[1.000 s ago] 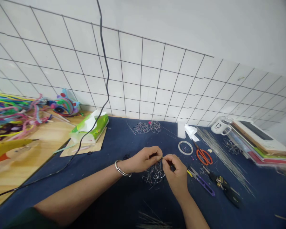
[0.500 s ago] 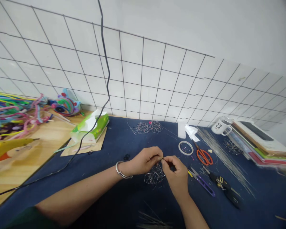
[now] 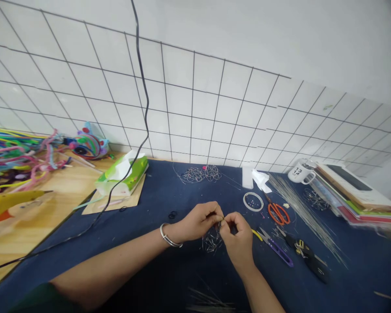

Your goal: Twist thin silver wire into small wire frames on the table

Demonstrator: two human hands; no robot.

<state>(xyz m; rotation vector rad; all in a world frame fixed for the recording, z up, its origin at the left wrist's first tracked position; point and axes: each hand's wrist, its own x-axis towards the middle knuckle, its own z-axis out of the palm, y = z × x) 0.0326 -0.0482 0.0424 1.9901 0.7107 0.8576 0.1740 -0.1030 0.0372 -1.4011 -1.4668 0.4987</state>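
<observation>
My left hand [image 3: 202, 221] and my right hand [image 3: 238, 238] meet fingertip to fingertip over the dark blue cloth. Both pinch at a bundle of thin bent wire [image 3: 211, 241], whose loops hang below the fingers. The exact spot they grip is hidden between the fingertips. A metal bangle circles my left wrist. Just right of my right hand lie a yellow-handled tool [image 3: 257, 235], partly covered by the hand, and purple thread snips [image 3: 278, 252].
Beyond the hands lie coiled wire pieces [image 3: 200, 174]. To the right are orange-handled scissors [image 3: 278, 214], a ring dish of beads [image 3: 253, 202], black pliers [image 3: 308, 256], long straight wires [image 3: 306, 217] and a mug [image 3: 301, 172]. A tissue pack [image 3: 124, 174] and black cable [image 3: 109, 201] are left.
My right hand has turned slightly and shifted a little left, uncovering more of the yellow handle. Less of the wire bundle shows below the fingers. Both hands stay pinched together.
</observation>
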